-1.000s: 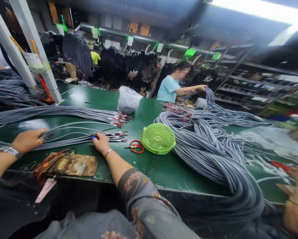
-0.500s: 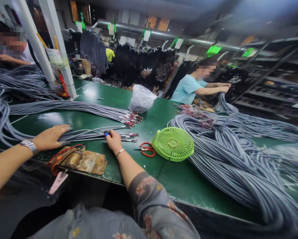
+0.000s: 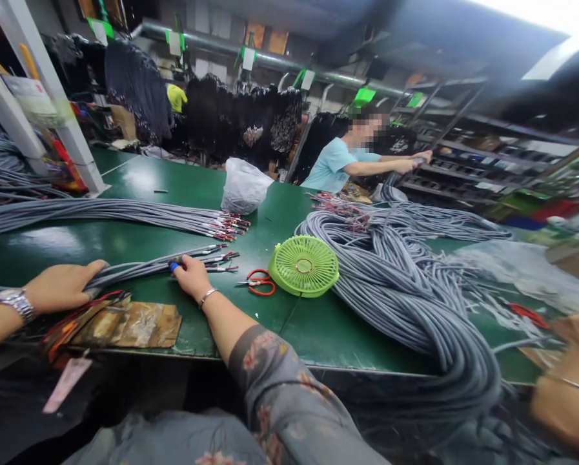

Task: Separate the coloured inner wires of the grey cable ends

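Curled now where it lay flat, left hand [image 3: 61, 285] clasps the small cable bundle [image 3: 139, 267] on the table [image 3: 318, 330], right hand [image 3: 191, 278] pinching its wired end; much seems left, judging by the big heap [image 3: 405, 303].

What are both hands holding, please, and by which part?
A small bundle of grey sheathed cables: right hand pinches near the red-tipped ends, left hand clasps further back.

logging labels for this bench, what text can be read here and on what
No text here can be read.
Hanging cards on the pipe: blurred.
Sheet on the post: blurred.
Pink tag below the table edge: too blurred.
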Available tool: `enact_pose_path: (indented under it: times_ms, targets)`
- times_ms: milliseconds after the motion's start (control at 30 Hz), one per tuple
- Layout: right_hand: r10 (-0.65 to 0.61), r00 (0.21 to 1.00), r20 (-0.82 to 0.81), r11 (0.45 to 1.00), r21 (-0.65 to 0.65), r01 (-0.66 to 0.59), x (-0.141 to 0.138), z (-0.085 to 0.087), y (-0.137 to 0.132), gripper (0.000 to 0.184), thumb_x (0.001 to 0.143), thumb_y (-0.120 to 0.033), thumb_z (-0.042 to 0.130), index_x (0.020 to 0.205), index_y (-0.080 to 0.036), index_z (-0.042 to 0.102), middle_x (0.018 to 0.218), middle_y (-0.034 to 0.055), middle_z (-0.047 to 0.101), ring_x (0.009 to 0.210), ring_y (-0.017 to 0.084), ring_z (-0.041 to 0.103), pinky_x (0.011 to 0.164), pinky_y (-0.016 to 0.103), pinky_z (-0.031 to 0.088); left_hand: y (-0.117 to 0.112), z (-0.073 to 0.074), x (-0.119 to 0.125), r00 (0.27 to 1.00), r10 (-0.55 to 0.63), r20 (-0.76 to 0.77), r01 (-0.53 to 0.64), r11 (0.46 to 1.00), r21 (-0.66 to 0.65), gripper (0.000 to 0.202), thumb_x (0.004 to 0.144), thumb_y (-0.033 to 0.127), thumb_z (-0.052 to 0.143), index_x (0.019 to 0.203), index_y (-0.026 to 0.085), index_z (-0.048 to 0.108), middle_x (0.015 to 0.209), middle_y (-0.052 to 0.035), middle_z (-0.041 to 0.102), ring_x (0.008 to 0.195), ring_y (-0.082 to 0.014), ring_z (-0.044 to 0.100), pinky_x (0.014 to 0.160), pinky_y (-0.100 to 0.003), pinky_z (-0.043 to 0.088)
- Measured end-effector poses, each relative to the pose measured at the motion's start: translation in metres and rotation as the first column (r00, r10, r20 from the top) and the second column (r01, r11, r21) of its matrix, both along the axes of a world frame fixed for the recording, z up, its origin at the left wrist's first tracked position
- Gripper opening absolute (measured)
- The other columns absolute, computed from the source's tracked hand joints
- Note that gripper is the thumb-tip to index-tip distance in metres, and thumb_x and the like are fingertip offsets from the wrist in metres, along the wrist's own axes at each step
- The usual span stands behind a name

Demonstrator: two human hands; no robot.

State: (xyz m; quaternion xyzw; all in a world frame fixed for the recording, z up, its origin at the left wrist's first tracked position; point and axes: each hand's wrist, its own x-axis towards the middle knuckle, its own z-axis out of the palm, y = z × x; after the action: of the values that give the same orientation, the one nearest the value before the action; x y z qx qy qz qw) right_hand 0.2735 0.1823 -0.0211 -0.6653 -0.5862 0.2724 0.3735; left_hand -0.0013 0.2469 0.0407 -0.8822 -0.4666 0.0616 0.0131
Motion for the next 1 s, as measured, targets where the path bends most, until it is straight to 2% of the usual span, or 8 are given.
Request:
enact_pose_path:
  times_ms: [200, 400, 533, 633, 733, 867, 933, 1000]
  targets:
    - [0.028, 0.999, -0.043, 0.996, 0.088, -0.024, -0.003, -0.002, -0.001, 0.011, 0.091, -0.027, 0.069, 0.081, -0.024, 0.07, 0.063, -0.0063, 0.064, 0.066, 0.015, 0.061, 0.064, 0.021, 0.047, -0.006, 0.027, -0.004, 0.999, 0.028, 0.029, -0.024, 0.991, -0.13, 0.079, 0.067, 0.032, 0.045, 0.14, 0.005, 0.058, 0.131, -0.0167, 0.077, 0.123, -0.0364, 0.071, 0.109, -0.043, 0.051]
    - [0.188, 0.982, -0.03, 0.979, 0.087, -0.185, -0.006, 0.01, -0.01, 0.012, 0.09, -0.025, 0.07, 0.078, -0.022, 0.071, 0.064, -0.0062, 0.062, 0.067, 0.014, 0.059, 0.067, 0.021, 0.047, -0.034, 0.049, 0.0, 0.988, 0.117, -0.102, -0.122, 0.991, -0.046, 0.07, 0.068, 0.028, 0.049, 0.135, 0.018, 0.067, 0.112, -0.0105, 0.083, 0.105, -0.0381, 0.077, 0.091, -0.044, 0.058]
    - [0.249, 0.968, 0.036, 0.958, 0.137, -0.252, -0.006, 0.022, -0.024, 0.009, 0.089, -0.02, 0.065, 0.086, -0.021, 0.073, 0.077, -0.002, 0.07, 0.077, 0.016, 0.063, 0.077, 0.025, 0.05, -0.068, 0.06, -0.009, 0.96, 0.274, 0.051, -0.278, 0.955, 0.103, 0.055, 0.074, 0.03, 0.049, 0.122, 0.018, 0.073, 0.109, -0.0126, 0.083, 0.105, -0.0386, 0.076, 0.087, -0.042, 0.056]
    - [0.326, 0.943, 0.071, 0.927, 0.172, -0.334, -0.006, 0.031, -0.038, 0.011, 0.088, -0.02, 0.064, 0.084, -0.019, 0.074, 0.084, 0.0028, 0.075, 0.082, 0.019, 0.067, 0.081, 0.029, 0.053, -0.097, 0.064, -0.023, 0.904, 0.365, 0.224, -0.392, 0.916, 0.087, 0.043, 0.075, 0.029, 0.05, 0.109, 0.022, 0.075, 0.095, -0.007, 0.083, 0.089, -0.0323, 0.077, 0.078, -0.036, 0.054]
    - [0.464, 0.884, -0.063, 0.873, 0.2, -0.444, -0.011, 0.043, -0.057, 0.015, 0.089, -0.026, 0.063, 0.093, -0.02, 0.076, 0.099, 0.0063, 0.079, 0.095, 0.021, 0.072, 0.087, 0.031, 0.056, -0.124, 0.059, -0.038, 0.836, 0.408, 0.367, -0.465, 0.882, 0.078, 0.031, 0.072, 0.026, 0.053, 0.094, 0.024, 0.075, 0.086, -0.0034, 0.081, 0.084, -0.0275, 0.076, 0.075, -0.032, 0.051]
    - [0.541, 0.768, -0.343, 0.839, 0.17, -0.516, -0.033, 0.053, -0.099, 0.041, 0.085, -0.047, 0.074, 0.117, -0.021, 0.075, 0.112, 0.0091, 0.078, 0.097, 0.024, 0.073, 0.07, 0.028, 0.058, -0.15, 0.043, -0.055, 0.753, 0.372, 0.544, -0.487, 0.87, 0.08, 0.019, 0.07, 0.021, 0.056, 0.08, 0.025, 0.071, 0.073, 0.0015, 0.077, 0.071, -0.0218, 0.071, 0.067, -0.028, 0.047]
    - [0.483, 0.668, -0.566, 0.859, 0.159, -0.487, -0.051, 0.047, -0.121, 0.058, 0.077, -0.057, 0.084, 0.119, -0.019, 0.074, 0.124, 0.0123, 0.075, 0.098, 0.024, 0.073, 0.064, 0.026, 0.057, -0.159, 0.033, -0.06, 0.728, 0.325, 0.604, -0.472, 0.876, 0.097, 0.015, 0.069, 0.019, 0.057, 0.077, 0.025, 0.069, 0.071, 0.0017, 0.076, 0.069, -0.0208, 0.07, 0.067, -0.027, 0.047]
    - [0.343, 0.475, -0.81, 0.875, 0.092, -0.475, -0.071, 0.032, -0.137, 0.064, 0.072, -0.063, 0.087, 0.12, -0.022, 0.072, 0.133, 0.0133, 0.072, 0.107, 0.026, 0.073, 0.068, 0.029, 0.06, -0.167, 0.022, -0.062, 0.715, 0.27, 0.645, -0.445, 0.887, 0.121, 0.016, 0.066, 0.015, 0.058, 0.075, 0.024, 0.068, 0.071, 0.0009, 0.075, 0.071, -0.0215, 0.07, 0.069, -0.027, 0.048]
